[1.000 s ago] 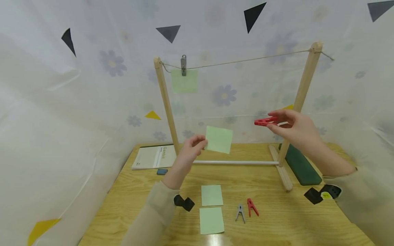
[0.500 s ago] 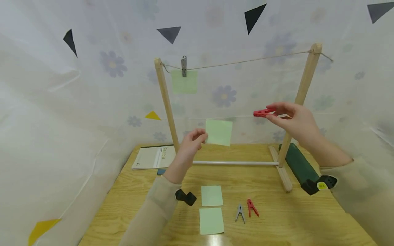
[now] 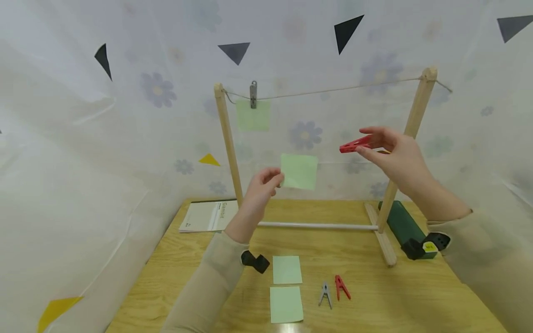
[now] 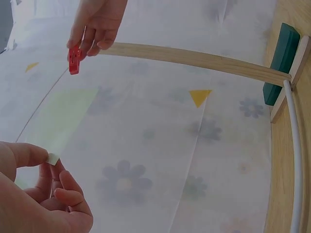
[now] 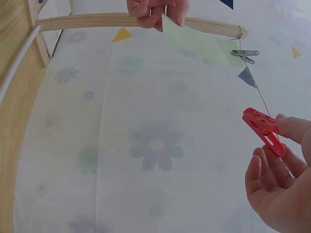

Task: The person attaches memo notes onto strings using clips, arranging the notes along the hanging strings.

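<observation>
1. Paper square (image 3: pixel 299 172), pale green: in the air above the counter (image 3: pixel 166 273), below the cord (image 3: pixel 333 90) and apart from it. Your left grip (image 3: pixel 260 192) pinches its left edge alone. Far side unsupported; a draught or a quick lift could make it curl, and a harder squeeze could crease it.
2. Red peg (image 3: pixel 351 145): pinched between thumb and fingers of your right grip (image 3: pixel 397 155), nose toward the paper square, touching neither that nor the cord. Uneven thumb pressure could twist it or let it spring away. Whether its jaws stand parted, you cannot tell from here.
3. Cord, thin, strung between left post (image 3: pixel 226 134) and right post (image 3: pixel 418 108): likely to sag and bounce if you pull down on it, upsetting alignment.
4. Hung sheet (image 3: pixel 260 118), under a grey clip (image 3: pixel 253 95) near the left post: a jolted cord could set it swinging or work it loose.
5. Loose stock on the counter, two green sheets (image 3: pixel 286 305), a grey peg (image 3: pixel 325 293) and a spare red peg (image 3: pixel 341 286): a low forearm could scatter them.
</observation>
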Motion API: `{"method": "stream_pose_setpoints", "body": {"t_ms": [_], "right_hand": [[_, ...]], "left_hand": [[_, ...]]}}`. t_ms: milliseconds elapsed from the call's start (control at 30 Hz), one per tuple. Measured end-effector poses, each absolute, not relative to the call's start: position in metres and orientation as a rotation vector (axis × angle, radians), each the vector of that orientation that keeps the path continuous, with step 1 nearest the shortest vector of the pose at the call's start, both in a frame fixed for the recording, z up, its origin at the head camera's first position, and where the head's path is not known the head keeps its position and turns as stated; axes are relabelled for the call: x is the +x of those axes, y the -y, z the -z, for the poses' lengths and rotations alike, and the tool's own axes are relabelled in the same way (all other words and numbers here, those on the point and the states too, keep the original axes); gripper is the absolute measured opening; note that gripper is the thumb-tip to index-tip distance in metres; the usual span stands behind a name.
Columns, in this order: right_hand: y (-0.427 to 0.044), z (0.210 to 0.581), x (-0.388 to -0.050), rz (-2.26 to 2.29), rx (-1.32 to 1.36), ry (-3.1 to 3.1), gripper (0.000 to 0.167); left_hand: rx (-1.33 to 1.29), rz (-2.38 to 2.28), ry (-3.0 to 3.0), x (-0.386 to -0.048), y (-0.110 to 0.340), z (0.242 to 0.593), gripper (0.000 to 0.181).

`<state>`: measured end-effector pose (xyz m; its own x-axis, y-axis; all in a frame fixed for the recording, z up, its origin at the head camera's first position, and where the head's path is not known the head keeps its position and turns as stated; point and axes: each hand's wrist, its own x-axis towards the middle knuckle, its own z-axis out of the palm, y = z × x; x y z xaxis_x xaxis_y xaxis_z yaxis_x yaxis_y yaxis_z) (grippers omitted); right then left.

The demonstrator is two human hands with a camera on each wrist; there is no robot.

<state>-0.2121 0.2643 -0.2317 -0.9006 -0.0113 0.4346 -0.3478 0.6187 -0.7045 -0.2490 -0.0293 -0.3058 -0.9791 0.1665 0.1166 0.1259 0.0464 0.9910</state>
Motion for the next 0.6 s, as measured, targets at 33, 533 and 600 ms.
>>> {"method": "stream_pose_setpoints", "body": {"t_ms": [33,533,600], "right_hand": [[-0.263,0.230,-0.213,-1.195,0.283,2.445,0.049],[-0.242,0.196,-0.229,-1.251,0.299,2.359,0.048],[-0.240,0.191,-0.232,-1.262,0.304,2.359,0.050]], "left_hand": [[0.316,-2.135,-2.249,-0.250,0.029,0.305,0.026],[0.234,-2.279,-2.181,-0.268,0.020,0.287,0.028],[0.239,-2.281,-2.181,-0.269,0.018,0.284,0.028]]}}
